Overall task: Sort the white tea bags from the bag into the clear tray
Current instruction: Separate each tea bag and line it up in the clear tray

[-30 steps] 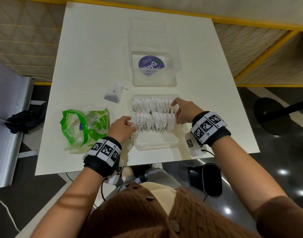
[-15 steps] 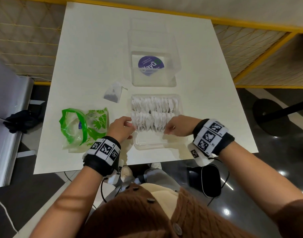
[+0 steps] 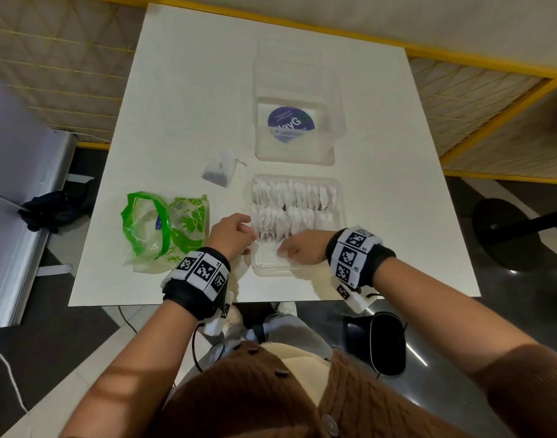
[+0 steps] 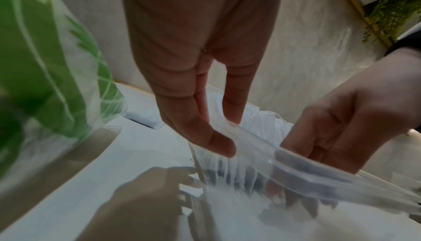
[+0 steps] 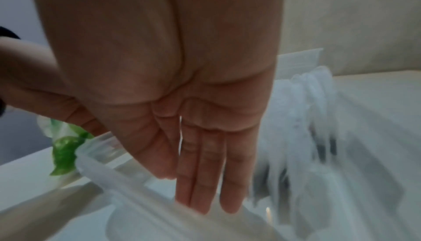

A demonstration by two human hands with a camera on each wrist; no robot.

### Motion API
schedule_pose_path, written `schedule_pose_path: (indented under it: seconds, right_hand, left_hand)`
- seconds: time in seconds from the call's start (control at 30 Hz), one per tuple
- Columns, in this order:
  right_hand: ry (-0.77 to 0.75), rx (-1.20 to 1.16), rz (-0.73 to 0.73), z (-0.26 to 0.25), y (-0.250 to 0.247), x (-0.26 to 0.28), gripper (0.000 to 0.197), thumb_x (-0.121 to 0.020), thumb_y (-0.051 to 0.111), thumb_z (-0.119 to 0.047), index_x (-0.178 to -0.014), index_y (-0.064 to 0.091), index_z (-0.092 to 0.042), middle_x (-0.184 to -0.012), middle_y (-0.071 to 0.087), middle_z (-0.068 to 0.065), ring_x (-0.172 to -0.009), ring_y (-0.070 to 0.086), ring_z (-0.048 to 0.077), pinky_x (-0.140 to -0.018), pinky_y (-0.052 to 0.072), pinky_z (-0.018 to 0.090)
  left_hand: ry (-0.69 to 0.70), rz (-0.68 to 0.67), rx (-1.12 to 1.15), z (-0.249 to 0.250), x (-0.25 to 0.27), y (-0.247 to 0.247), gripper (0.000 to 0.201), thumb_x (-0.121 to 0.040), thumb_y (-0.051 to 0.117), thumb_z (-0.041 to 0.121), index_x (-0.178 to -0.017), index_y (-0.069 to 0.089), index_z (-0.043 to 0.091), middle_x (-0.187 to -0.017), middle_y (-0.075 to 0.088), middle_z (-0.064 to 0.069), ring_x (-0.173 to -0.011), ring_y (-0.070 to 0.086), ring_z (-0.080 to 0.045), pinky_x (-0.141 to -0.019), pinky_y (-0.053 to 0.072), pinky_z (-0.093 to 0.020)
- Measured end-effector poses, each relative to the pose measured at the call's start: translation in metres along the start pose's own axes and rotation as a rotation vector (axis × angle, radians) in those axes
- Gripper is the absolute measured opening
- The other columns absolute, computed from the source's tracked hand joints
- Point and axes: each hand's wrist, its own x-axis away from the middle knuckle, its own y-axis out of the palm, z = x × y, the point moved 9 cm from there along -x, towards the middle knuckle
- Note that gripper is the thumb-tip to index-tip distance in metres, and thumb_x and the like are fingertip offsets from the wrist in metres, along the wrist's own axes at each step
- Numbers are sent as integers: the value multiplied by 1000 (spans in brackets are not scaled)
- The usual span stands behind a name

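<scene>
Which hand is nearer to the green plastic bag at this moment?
Left. The left hand is at the clear tray's left edge, just right of the green plastic bag. The right hand reaches over the tray's near part, farther from the bag.

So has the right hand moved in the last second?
Yes. The right hand has slid from the tray's far right corner toward the person, and now reaches into its near part, in front of the tea bags.

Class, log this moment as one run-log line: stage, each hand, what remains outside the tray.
stage: arranging tea bags in clear tray | left hand: at near row's left end | right hand: fingers straight, inside tray | outside: one tea bag
</scene>
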Motion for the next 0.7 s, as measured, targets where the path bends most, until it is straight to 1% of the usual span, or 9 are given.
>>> schedule_pose_path:
  seconds: [0.07,0.2,0.27,0.33,0.4,0.43,0.5,0.57,0.7]
  right_hand:
    - [-34,-21,14,-11,-1,-3,45,-97,32,-10,-142,36,-16,-147,38,6,-135,35,24,-112,26,32]
    - [-56,19,52,-23,-10,-10,41,-97,32,-9,-138,38,-9,-135,49,14,-121,47,27,-92,34,27]
    - [-79,46,48,-29,-16,-5,43,-98,34,-12,-140,37,-11,-140,45,11,-127,43,26,-100,32,28]
    - [-146,27,79,-43,-30,6,40,-98,37,-16,-138,42,-14,-141,46,6,-129,42,22,-104,29,27]
    - [-253,-38,182,-68,-54,19,34,-97,40,-15,-130,51,-14,-131,55,5,-120,50,20,-97,34,24]
    - [-319,-66,251,-84,-67,25,33,-96,40,-13,-126,54,-13,-126,59,6,-115,54,20,-93,36,23]
    - [-468,-31,377,-124,-88,33,33,-94,42,-7,-124,55,-8,-123,59,10,-112,54,24,-90,36,23]
    - [-585,119,445,-166,-92,35,40,-92,43,-4,-131,48,-5,-135,49,13,-122,45,26,-97,29,24]
    - [-569,612,424,-210,-65,3,58,-90,47,-9,-145,27,-13,-154,23,3,-143,14,22,-115,15,34]
  left_hand:
    - [0,-1,-9,3,4,-2,39,-85,62,5,-124,54,4,-82,57,1,-69,59,-19,-85,54,-45]
    - [61,-1,-89,18,22,-11,43,-87,61,11,-128,51,5,-105,60,-10,-90,62,-28,-90,51,-44]
    - [174,54,-119,34,40,-28,35,-89,60,14,-123,56,11,-104,61,-5,-84,61,-21,-84,51,-35]
    - [304,167,9,48,66,-64,22,-89,59,10,-107,64,21,-90,63,5,-72,60,-8,-73,52,-26]
    - [379,386,187,45,90,-120,26,-87,59,4,-91,64,29,-85,63,10,-74,58,-2,-73,51,-25]
    - [369,522,247,32,96,-149,30,-86,58,2,-85,63,31,-86,62,8,-77,57,-5,-77,49,-28]
    - [243,708,229,-2,93,-189,31,-83,56,-2,-82,65,27,-89,62,-8,-84,55,-20,-87,45,-37]
    - [107,640,117,-30,72,-195,27,-81,56,-4,-90,69,19,-100,64,-19,-95,56,-27,-89,41,-32]
    - [-77,307,-18,-62,34,-164,28,-78,72,16,-105,70,16,-115,59,-3,-107,53,-17,-91,38,-24]
